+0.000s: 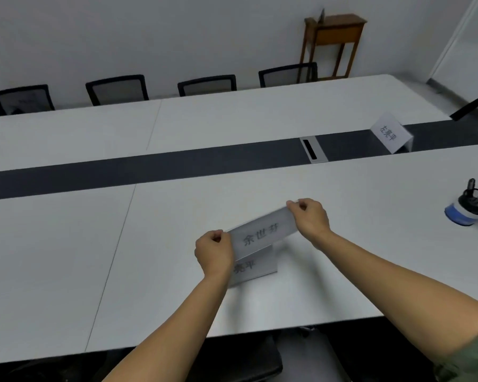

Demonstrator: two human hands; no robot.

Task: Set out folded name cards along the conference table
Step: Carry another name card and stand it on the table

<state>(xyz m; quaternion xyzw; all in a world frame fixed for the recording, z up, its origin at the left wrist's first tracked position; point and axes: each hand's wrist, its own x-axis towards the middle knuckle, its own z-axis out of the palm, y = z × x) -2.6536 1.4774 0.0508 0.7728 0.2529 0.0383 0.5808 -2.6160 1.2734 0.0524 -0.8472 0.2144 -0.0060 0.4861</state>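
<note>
The left hand [214,253] covers the near-left end of the held name card [262,235], and its wrist hides the first character on the second name card [255,270], which stands on the white bench [177,271] just below; only "亮平" shows there; whether the two cards touch cannot be told, since the upper one overlaps the lower; the back of the held card is out of sight; the right hand [309,216] masks that card's far-right corner; both forearms are cut by the bottom edge, and a green sleeve [475,351] shows only in part at the lower right; the blue-and-white object [465,209] near the right edge, with black cords on top, is too blurred to name; a chair [472,106] at the far right is cut off; the held card reads roughly "余世芬", the last character soft; the third name card [389,132] stands well apart at the far right on the dark centre strip [149,169], beside a cable hatch [313,148], and reads "左亮平"; the fingers of each hand are curled and clamped on an end of the held card, thumb against fingertips, holding it tilted just over the near half of the bench; four mesh-backed chairs [116,89] line the far side, and a wooden stand [334,42] is by the wall.
</note>
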